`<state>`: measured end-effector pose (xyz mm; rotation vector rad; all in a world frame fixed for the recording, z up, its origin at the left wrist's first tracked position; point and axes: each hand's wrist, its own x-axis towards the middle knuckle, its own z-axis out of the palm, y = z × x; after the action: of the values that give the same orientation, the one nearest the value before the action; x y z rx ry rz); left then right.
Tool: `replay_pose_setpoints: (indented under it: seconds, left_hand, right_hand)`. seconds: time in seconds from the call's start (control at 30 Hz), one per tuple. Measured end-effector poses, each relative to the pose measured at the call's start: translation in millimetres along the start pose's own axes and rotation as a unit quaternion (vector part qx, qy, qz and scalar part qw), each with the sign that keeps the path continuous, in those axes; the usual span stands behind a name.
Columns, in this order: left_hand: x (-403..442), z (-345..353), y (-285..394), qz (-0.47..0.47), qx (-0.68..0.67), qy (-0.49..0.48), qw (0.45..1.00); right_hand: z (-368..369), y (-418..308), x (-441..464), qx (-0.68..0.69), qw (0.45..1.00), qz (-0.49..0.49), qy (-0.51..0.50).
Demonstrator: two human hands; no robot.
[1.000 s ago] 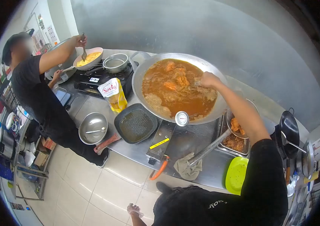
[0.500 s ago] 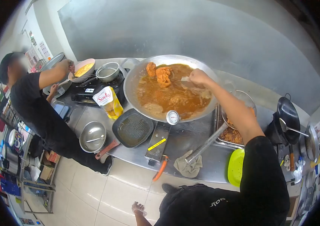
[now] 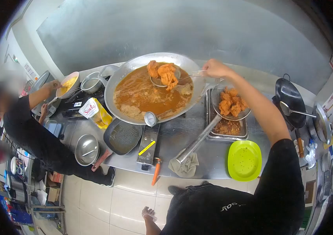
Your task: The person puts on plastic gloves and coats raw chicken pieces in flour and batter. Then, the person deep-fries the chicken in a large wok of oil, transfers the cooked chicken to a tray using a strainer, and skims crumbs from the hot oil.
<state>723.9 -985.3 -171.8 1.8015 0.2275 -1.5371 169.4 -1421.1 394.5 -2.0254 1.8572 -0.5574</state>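
My right hand grips the wire handle of a skimmer, held over a large metal wok of brown, foamy oil. Pieces of fried chicken rest on the skimmer, one hanging over its edge. A round dial thermometer sits at the wok's near rim. Low at my side, my left hand hangs over the floor, fingers loosely curled, in what looks like a clear glove. Right of the wok, a long-handled strainer holds more fried chicken above a crumb-covered tray.
A green plate, a cloth and a square pan lie along the counter's front. An oil pouch stands left of the wok. Another person works over a pan at left. A black wok is at right.
My right hand has drawn back toward the right, with the skimmer's rim now showing under the chicken. My view has shifted right, bringing the strainer of chicken out from behind my arm.
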Motion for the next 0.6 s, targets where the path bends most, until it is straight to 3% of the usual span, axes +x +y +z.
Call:
replay_pose_setpoints:
  seconds: [0.33, 0.6]
  left_hand:
    - [-11, 57, 42, 0.058, 0.086, -0.056, 0.993]
    - [-26, 78, 40, 0.045, 0.126, -0.072, 0.988]
  right_hand:
    - [-98, 54, -80, 0.03, 0.996, 0.046, 0.073]
    - [-146, 134, -142, -0.096, 0.981, 0.131, 0.107]
